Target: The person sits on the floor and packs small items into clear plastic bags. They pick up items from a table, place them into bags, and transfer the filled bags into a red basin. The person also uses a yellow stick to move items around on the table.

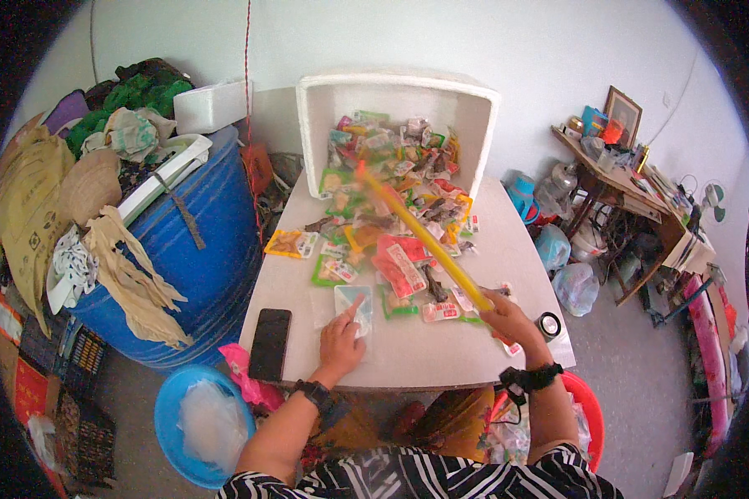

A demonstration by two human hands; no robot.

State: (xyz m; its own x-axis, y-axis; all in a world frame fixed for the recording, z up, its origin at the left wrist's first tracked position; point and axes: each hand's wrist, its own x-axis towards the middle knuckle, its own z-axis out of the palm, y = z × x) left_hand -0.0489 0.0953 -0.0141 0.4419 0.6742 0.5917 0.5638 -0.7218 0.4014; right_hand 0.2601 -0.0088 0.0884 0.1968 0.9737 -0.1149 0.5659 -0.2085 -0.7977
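My striped shirt [416, 476] is nearest; my right grip [509, 323] clasps a yellow stick [433, 245] slanting forward-left; my left grip [341, 343], loosely uncurled, points forward over a packet [346, 295].

Table [516, 270]: I see a pale top.
Box [477, 121]: on its side.
Packets [401, 268]: spread out from it.
Phone [270, 343]: near left edge.
Tape [549, 325]: right edge.

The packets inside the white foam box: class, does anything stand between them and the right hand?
Yes: other packets, loose on the table, lie between the right hand and the white foam box. The yellow stick in that hand reaches over them.
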